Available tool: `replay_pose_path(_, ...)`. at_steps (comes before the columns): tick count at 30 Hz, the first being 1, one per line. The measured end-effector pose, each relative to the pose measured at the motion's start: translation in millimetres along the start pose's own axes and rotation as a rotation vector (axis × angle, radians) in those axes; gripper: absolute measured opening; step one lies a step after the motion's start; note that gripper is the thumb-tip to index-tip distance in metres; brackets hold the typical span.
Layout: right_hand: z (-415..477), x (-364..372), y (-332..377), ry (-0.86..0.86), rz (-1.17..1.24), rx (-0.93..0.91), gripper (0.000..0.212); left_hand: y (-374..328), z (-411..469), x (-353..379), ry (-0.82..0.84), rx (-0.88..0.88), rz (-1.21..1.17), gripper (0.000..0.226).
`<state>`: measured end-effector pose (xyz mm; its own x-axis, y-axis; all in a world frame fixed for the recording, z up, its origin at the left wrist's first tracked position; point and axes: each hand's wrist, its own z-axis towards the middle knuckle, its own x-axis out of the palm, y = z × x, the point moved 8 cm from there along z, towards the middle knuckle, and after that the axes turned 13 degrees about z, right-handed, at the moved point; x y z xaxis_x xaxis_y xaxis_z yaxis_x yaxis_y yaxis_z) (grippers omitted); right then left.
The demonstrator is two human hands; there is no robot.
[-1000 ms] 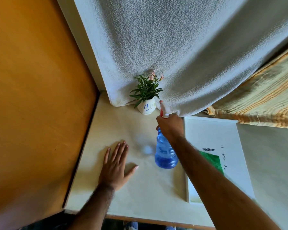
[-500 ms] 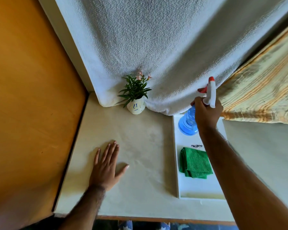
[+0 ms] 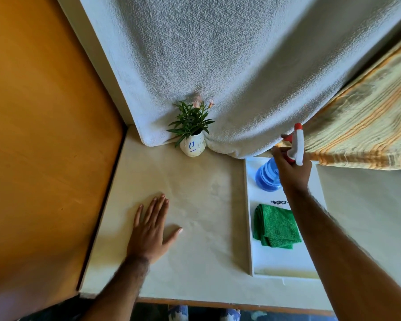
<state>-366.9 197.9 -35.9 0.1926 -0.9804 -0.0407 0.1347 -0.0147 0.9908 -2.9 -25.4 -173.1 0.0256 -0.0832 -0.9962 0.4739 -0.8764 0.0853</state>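
Observation:
My right hand (image 3: 291,170) grips the neck of a blue spray bottle (image 3: 267,177) with a white and red trigger head. The bottle stands at the far end of a white tray (image 3: 285,262) on the right of the table. A folded green cloth (image 3: 276,225) lies in the tray, nearer to me than the bottle. My left hand (image 3: 151,230) rests flat on the cream tabletop (image 3: 195,228), fingers straight and spread, holding nothing.
A small white pot with a green plant (image 3: 192,135) stands at the back of the table against a hanging white towel (image 3: 218,66). An orange wooden panel (image 3: 44,135) borders the left side. A striped yellow fabric (image 3: 366,126) hangs at the right.
My right hand carried the spray bottle from the middle of the table to the far end of the tray, uncovering the green cloth. My left hand stayed flat on the table.

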Motion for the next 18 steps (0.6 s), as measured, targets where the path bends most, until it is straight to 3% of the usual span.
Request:
replay_pose_path(3, -15.3, -9.9, -7.4, 0.046, -0.070, 0.075, 0.046, -0.4, 1.4, -1.5, 0.005, 0.006, -0.004, 0.098)
replay_pose_path(6, -51.0, -38.2, -12.6, 0.105, -0.233, -0.036, 0.074, -1.5, 1.2, -1.4, 0.021, 0.008, -0.012, 0.096)
replay_pose_path(8, -84.7, -54.7, -14.9, 0.212, -0.435, -0.160, 0.077, -1.0, 0.9, -1.2, 0.036, 0.001, -0.018, 0.096)
replay_pose_path(13, -158.1, -53.3, -53.6, 0.766, -0.877, -0.329, 0.091, 0.0, -0.3, 1.2, 0.067, 0.004, -0.008, 0.097)
replay_pose_path(18, -159.1, -48.5, -66.0, 0.806, -0.924, -0.316, 0.088, -1.6, 2.6, -2.4, 0.028, -0.005, -0.029, 0.096)
